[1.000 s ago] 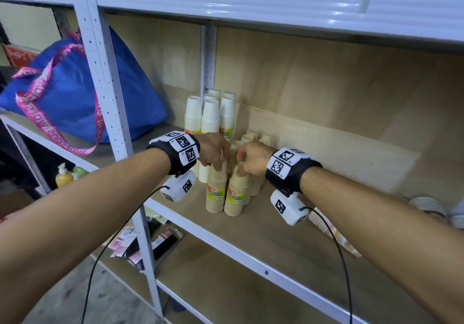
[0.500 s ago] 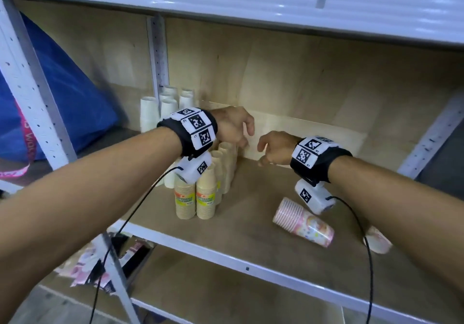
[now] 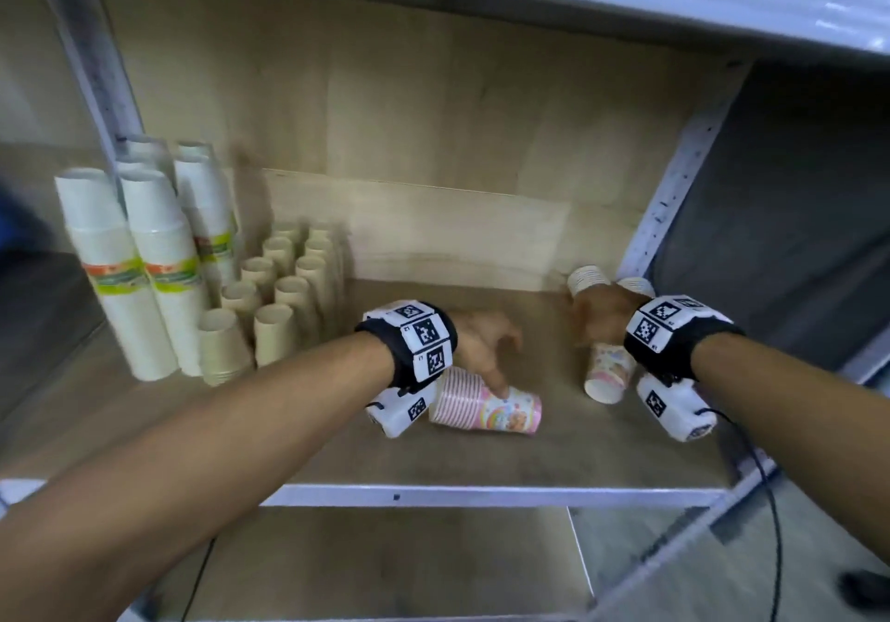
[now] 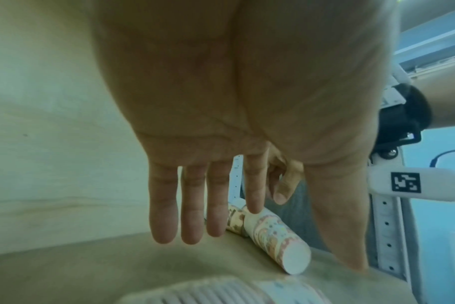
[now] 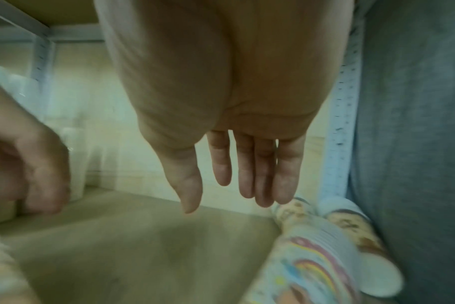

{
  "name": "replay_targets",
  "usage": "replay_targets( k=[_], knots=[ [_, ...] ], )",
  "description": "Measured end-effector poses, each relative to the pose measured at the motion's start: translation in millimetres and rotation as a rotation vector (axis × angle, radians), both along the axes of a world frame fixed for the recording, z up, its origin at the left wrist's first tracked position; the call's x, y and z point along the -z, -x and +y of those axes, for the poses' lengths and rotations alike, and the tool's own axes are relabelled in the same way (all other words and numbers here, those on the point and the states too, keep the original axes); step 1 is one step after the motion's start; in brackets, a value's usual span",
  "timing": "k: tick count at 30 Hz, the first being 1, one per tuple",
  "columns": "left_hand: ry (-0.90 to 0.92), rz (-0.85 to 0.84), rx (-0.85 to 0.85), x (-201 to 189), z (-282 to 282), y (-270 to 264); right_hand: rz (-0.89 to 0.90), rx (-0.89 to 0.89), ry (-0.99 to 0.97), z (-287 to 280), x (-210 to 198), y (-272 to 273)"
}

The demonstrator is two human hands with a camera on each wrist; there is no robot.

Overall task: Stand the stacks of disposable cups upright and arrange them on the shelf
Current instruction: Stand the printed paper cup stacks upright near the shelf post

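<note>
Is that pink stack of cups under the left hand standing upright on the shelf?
No, the pink stack of cups lies on its side on the shelf, just under the left hand.

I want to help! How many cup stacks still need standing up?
Done: the white stacks and brown stacks stand upright at the left. In hand: nothing yet; the left hand and right hand, both open, reach toward patterned stacks. Left: the pink stack and at least three more by the right post lie down.
</note>
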State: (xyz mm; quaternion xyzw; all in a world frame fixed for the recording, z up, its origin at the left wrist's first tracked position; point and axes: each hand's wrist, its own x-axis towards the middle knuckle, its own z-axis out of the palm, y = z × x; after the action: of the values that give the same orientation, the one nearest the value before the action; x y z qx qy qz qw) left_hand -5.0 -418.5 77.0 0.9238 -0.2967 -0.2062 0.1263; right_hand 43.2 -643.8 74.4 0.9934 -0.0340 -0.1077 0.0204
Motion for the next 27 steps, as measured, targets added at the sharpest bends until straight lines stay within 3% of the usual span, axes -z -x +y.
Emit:
replay_targets(
  k=[4, 6, 15, 27],
  knots=[
    [-0.025, 0.037, 0.055, 15.9, -12.8, 0.0, -0.072, 0.054, -0.033, -42.7, 19.8, 8.0],
    [-0.041, 0.047, 0.073, 21.3, -16.8, -1.0, -0.014, 0.097, 0.005, -43.3, 20.4, 22.9],
    [-0.164, 0.028, 0.177, 40.6, -33.0, -13.5, -0.067, -0.042, 0.056, -49.8, 47.0, 26.2],
    [-0.156, 0.060, 0.158, 48.8, -38.5, -35.3, -0.065, -0.168, 0.118, -47.0, 51.5, 12.1]
  ],
)
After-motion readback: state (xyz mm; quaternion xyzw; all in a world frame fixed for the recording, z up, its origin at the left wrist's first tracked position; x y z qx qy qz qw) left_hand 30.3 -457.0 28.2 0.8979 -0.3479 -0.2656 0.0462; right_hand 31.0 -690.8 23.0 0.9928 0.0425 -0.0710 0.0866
